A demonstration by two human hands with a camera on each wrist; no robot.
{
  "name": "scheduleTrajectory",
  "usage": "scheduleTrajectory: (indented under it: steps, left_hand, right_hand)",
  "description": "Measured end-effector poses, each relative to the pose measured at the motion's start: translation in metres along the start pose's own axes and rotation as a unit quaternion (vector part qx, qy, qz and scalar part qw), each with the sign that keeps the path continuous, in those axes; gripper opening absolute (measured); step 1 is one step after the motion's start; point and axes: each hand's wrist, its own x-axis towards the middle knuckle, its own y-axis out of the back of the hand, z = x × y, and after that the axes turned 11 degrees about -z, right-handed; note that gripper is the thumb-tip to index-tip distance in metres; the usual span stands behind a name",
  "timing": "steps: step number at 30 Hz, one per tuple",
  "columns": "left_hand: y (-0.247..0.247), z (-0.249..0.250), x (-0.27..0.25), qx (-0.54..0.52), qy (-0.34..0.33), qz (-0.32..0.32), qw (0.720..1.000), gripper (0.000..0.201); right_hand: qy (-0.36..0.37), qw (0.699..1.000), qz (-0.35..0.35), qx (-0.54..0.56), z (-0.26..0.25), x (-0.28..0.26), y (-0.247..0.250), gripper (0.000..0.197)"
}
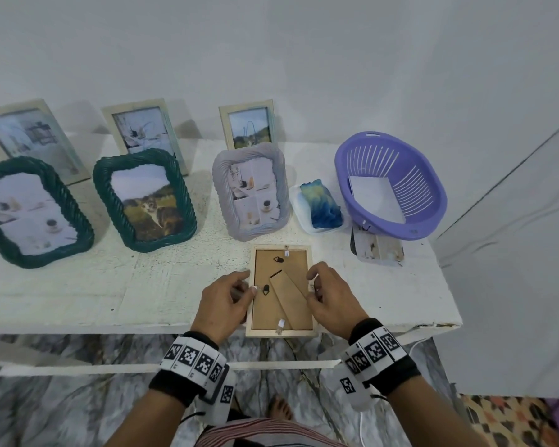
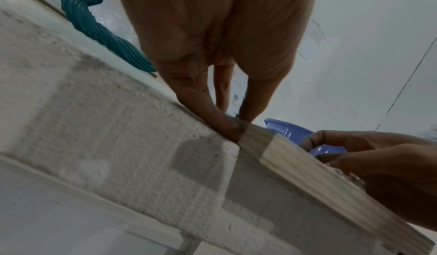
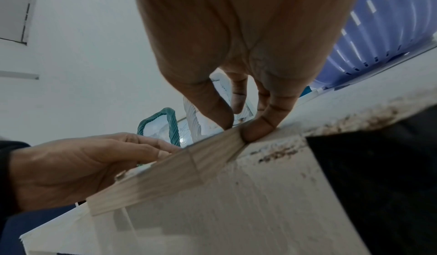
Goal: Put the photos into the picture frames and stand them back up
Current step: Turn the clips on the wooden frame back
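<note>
A pale wooden picture frame (image 1: 281, 333) lies face down at the table's front edge, its brown backing board (image 1: 265, 312) and folded easel leg (image 1: 289, 298) facing up. My left hand (image 1: 249, 282) curls over the frame's left rim by a small metal tab. My right hand (image 1: 313, 285) curls over the right rim. In the left wrist view my left hand's fingertips (image 2: 234, 126) touch the frame's side (image 2: 307, 173). In the right wrist view my thumb (image 3: 257, 128) presses the frame's side (image 3: 170, 173). A loose photo (image 1: 378, 248) lies partly under the basket.
Several filled frames stand behind: two green rope frames (image 1: 33, 211) (image 1: 146, 201), a grey one (image 1: 250, 191) and pale wooden ones (image 1: 247, 124). A purple basket (image 1: 391, 185) holding a white sheet (image 1: 376, 198) sits at the right, beside a blue-green cloth (image 1: 320, 204).
</note>
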Motion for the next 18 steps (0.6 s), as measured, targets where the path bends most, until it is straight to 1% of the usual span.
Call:
scheduleTrajectory:
  steps: [4,6,10,15,18]
  left_hand:
    - [0.0,0.0,0.0,0.011,0.0,-0.014,1.0,0.038]
    - [-0.001,0.0,0.003,0.025,0.004,-0.007,1.0,0.036]
    - [-0.007,0.004,0.007,0.093,0.017,0.015,0.995,0.035]
    - [-0.017,0.012,0.011,0.171,0.061,0.035,0.983,0.035]
    - [-0.02,0.015,0.015,0.186,0.067,0.044,0.979,0.031]
  right_hand:
    - [0.01,1.0,0.001,0.008,0.003,-0.001,0.0,0.035]
    - [0.015,1.0,0.004,0.005,0.003,-0.001,-0.001,0.04]
    - [0.019,1.0,0.01,-0.004,0.003,-0.001,-0.003,0.043]
    - [0.016,1.0,-0.002,-0.014,0.001,-0.001,-0.002,0.045]
    - [0.015,1.0,-0.009,-0.021,0.001,-0.001,-0.001,0.048]
